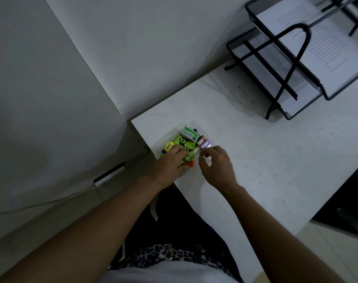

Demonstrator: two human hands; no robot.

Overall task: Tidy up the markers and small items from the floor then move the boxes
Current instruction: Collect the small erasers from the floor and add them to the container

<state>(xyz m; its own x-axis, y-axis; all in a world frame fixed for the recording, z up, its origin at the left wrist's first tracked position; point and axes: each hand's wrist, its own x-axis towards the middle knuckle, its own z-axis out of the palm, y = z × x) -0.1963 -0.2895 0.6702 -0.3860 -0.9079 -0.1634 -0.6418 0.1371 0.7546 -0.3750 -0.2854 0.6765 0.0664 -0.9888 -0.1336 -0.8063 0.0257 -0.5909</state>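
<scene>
At the near left corner of the white surface (245, 152) sits a clear box (160, 144) of small items, a green staple packet (190, 134) at its far end. The left hand (170, 162) lies with loosely straight fingers on the green pieces inside. The right hand (217, 164) curls its fingertips at the box's right edge; whether it grips anything cannot be told.
</scene>
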